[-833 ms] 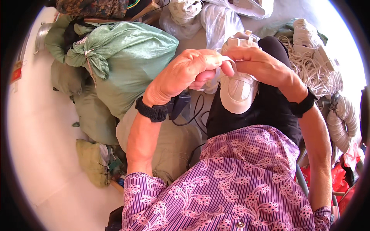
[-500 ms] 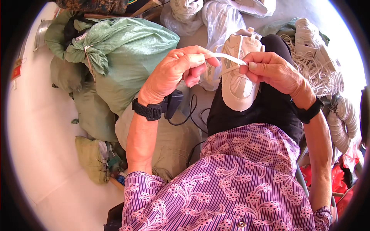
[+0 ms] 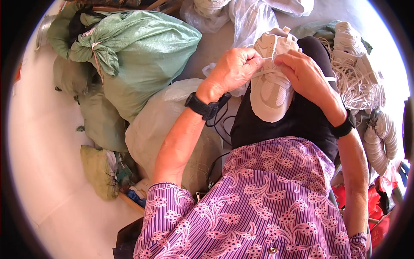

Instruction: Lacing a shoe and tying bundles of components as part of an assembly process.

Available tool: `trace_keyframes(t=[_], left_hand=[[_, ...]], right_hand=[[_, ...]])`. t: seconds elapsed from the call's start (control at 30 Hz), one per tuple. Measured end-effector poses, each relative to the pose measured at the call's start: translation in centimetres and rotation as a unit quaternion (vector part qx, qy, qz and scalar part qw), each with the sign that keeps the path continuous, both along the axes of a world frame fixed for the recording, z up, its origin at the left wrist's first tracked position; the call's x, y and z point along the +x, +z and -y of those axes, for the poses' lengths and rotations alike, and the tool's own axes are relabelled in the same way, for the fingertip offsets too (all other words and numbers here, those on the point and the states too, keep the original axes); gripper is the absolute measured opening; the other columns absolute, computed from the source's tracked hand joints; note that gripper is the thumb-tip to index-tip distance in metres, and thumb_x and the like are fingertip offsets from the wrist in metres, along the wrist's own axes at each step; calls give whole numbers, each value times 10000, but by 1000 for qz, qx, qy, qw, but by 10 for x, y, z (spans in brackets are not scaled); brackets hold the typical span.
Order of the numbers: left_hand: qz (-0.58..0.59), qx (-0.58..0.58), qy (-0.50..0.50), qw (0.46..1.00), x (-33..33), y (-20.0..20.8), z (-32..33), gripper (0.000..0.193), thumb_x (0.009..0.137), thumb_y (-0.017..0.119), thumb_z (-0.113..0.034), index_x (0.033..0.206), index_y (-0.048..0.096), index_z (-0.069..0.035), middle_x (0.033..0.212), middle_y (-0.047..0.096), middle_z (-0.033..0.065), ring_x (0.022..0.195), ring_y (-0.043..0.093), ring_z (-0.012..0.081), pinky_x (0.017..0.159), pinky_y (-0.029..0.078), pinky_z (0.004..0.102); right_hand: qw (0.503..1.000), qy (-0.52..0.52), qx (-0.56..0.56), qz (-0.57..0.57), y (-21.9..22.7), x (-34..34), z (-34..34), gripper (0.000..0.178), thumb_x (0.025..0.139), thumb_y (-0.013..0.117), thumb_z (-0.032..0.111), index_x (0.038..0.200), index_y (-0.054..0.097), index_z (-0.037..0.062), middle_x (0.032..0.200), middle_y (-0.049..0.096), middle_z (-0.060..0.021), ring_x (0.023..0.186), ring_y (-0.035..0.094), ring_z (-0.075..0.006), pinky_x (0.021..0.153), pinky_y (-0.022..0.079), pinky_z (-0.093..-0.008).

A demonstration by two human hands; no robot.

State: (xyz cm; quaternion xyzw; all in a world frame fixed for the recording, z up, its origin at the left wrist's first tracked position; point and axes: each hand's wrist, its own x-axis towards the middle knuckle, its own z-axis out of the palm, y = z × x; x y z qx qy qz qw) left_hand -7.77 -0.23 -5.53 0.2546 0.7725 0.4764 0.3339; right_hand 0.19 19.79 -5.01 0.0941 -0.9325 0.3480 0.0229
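Note:
A beige-white sneaker (image 3: 268, 105) rests on my black-clad thigh, its toe toward me. My left hand (image 3: 236, 71) is at the left of the shoe's upper, thumb and forefinger pinched on a thin white shoelace (image 3: 268, 58). From the other side my right hand (image 3: 304, 77) reaches over the eyelets, fingertips closed at the lace's other end beside the tongue. Its fingers partly hide the shoe's right side. Part of a lace sticks out past the right wrist. Lace also crosses the front of the shoe above the mesh toe.
A big green woven sack (image 3: 151, 56) stands at the left, with a pale sack (image 3: 172, 134) nearer me. At the right hang bundles of white laces (image 3: 355, 82) beside more pale shoes (image 3: 345, 36). Clear plastic bags (image 3: 252, 21) lie beyond the shoe. Red bags (image 3: 374, 203) are low at right.
Both hands have moved away from me to the shoe's eyelets. My left hand has come right, and the lace stretch between my fingers is now shorter and lower over the shoe.

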Motion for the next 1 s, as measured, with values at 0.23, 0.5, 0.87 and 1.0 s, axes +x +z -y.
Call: trace_keyframes(t=[0.23, 0.5, 0.87, 1.0], left_hand=[[-10, -35, 50, 998, 8, -12, 1, 240, 886, 602, -237, 860, 660, -5, 621, 505, -48, 601, 432, 40, 548, 392, 228], [19, -6, 45, 999, 10, -20, 3, 218, 850, 588, -199, 774, 630, 1, 624, 513, -45, 623, 448, 42, 575, 403, 232], [-78, -75, 74, 991, 8, -9, -14, 233, 756, 619, -205, 685, 603, 16, 560, 527, 24, 563, 480, 81, 539, 417, 273], [-111, -50, 94, 988, 9, -17, -14, 230, 752, 630, -189, 657, 585, 16, 569, 526, 10, 563, 469, 77, 531, 411, 272]], right_hand=[[998, 39, -38, 37, 4, 8, 0, 117, 824, 544, 52, 880, 643, 27, 797, 609, -137, 817, 585, -322, 764, 450, -391], [997, 33, -49, 50, 5, 6, 2, 122, 813, 537, 40, 880, 638, 26, 795, 607, -140, 823, 584, -322, 767, 450, -394], [998, 27, -42, 38, 4, 3, 5, 129, 813, 528, 47, 875, 641, 37, 796, 607, -140, 819, 589, -327, 768, 453, -394], [997, 19, -55, 54, 0, 4, 2, 124, 812, 530, 52, 871, 639, 42, 798, 605, -138, 819, 590, -327, 763, 455, -395]])
